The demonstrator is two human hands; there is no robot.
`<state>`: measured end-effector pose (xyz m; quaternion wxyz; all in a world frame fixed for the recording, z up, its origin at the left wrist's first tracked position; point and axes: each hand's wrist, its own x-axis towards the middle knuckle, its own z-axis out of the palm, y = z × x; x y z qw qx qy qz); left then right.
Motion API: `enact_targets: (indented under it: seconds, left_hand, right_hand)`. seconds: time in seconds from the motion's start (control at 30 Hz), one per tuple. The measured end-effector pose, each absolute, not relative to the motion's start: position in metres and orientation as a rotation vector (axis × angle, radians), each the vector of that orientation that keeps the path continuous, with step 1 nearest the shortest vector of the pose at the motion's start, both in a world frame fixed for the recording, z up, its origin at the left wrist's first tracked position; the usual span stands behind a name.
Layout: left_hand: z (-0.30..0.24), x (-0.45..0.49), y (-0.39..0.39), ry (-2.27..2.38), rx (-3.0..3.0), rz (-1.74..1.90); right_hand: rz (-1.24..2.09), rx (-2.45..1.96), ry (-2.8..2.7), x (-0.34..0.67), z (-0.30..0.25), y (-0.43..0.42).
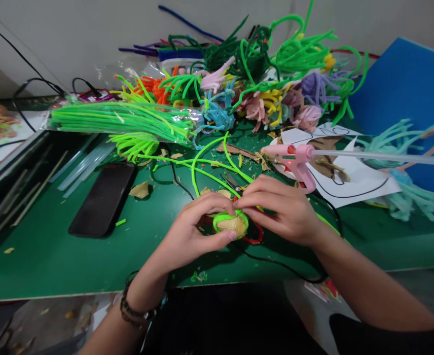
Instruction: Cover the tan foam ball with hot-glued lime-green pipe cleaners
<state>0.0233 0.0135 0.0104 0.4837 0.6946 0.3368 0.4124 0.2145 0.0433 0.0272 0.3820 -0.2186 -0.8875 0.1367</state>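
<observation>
Between the fingers and thumb of my left hand is a small round tan piece edged with bright green pipe cleaner. My right hand pinches at the upper right of that green edge, fingers closed together; the pipe cleaner seems to be in the pinch. Red-handled scissors lie on the table under my hands, their blades pointing away and partly hidden. A long green pipe cleaner loops on the table just beyond my fingers. Behind my right hand stands a pink glue gun with a clear glue stick in its back.
A black phone and several clear glue sticks lie to the left. Bagged green pipe cleaners and colourful bundles line the back. White paper cutouts and a blue board are at right. Tan scraps litter the green table.
</observation>
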Motion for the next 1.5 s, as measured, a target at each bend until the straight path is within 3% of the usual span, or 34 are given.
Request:
enact_targets:
  seconds: [1.03,1.5]
  left_hand:
    - [0.0075,0.0249,0.0151,0.854,1.679,1.296]
    - [0.0062,0.0206,0.0135,0.934,1.717,1.204]
  right_hand:
    - [0.408,-0.543,-2.256,0.2165,0.0304,0.0393]
    - [0.402,-0.553,-2.248,0.2161,0.0307,0.0398]
